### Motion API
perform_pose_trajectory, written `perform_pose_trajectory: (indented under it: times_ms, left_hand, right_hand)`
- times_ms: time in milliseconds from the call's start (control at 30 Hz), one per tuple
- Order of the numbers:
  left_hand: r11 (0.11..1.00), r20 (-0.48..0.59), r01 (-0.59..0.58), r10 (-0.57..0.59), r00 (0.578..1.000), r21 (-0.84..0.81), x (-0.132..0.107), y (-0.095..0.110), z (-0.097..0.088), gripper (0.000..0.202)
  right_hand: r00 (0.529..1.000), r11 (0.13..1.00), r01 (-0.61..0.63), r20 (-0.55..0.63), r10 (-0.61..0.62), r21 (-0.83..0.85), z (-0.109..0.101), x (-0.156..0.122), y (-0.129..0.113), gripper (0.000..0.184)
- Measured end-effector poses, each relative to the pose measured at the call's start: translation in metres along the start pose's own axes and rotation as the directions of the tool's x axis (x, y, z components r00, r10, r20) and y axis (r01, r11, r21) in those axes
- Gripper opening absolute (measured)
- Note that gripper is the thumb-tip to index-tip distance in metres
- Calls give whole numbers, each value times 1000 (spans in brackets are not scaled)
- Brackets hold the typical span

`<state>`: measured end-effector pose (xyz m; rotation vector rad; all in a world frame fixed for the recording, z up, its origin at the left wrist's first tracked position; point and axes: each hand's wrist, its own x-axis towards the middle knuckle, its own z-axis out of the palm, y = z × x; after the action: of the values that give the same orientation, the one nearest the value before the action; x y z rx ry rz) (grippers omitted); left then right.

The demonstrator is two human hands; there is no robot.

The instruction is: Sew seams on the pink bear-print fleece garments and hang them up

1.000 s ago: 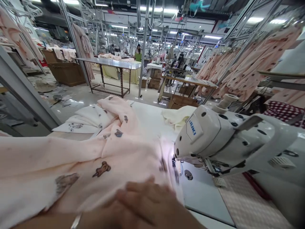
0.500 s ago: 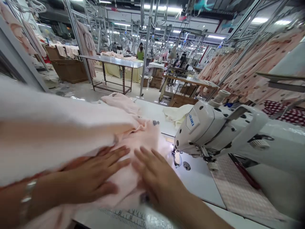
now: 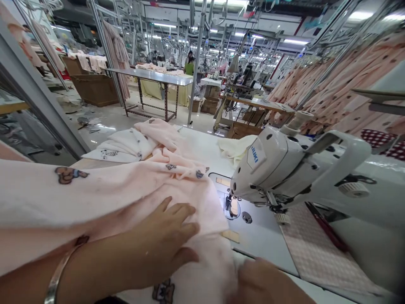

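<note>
- While the sewing machine (image 3: 284,169) sits right of centre, the pink printed fabric (image 3: 126,190) lies heaped across the lower left, its edge just beside the needle (image 3: 228,204).
- Left hand (image 3: 164,240) presses flat on that fabric at bottom centre, fingers loosely spread, gripping nothing.
- Right hand (image 3: 262,283) pokes in at the bottom edge, touching the cloth; it's blurred, so I can't tell its fingers.
- Folded white pieces (image 3: 123,147) rest behind the heap.

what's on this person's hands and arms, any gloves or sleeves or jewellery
No gloves, no sleeves in view. The left hand has a thin silver-coloured bangle at its wrist. The right hand is blurred at the lower edge; nothing worn shows on it.
</note>
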<state>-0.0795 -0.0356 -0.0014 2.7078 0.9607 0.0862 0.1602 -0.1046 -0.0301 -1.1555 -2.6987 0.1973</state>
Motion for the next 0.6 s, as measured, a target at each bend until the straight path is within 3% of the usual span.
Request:
perform_pose_trajectory:
  times_ms: [33, 133, 200, 400, 467, 600]
  left_hand:
    - [1000, -27, 16, -16, 1000, 21, 6, 2, 1, 17]
    - [993, -116, -26, 39, 993, 112, 28, 6, 12, 9]
    - [981, -152, -113, 137, 979, 159, 41, 7, 22, 6]
    - [893, -262, -376, 435, 861, 247, 42, 11, 29, 12]
    - [898, -236, -392, 433, 870, 201, 38, 13, 29, 11]
    - [943, -197, -311, 329, 923, 117, 39, 15, 38, 19]
  right_hand:
    - [1000, 999, -21, -1, 21, -26, -4, 1, 3, 6]
    - [994, 990, -112, 12, 113, -81, -7, 9, 11, 32]
    - [988, 987, -147, 45, 150, -70, -4, 13, 15, 35]
    - [971, 954, -239, 52, 234, 179, 1, 4, 25, 9]
    - [954, 931, -296, 22, 298, 214, 0, 3, 29, 7]
    - [941, 921, -335, 21, 338, 198, -1, 7, 32, 15]
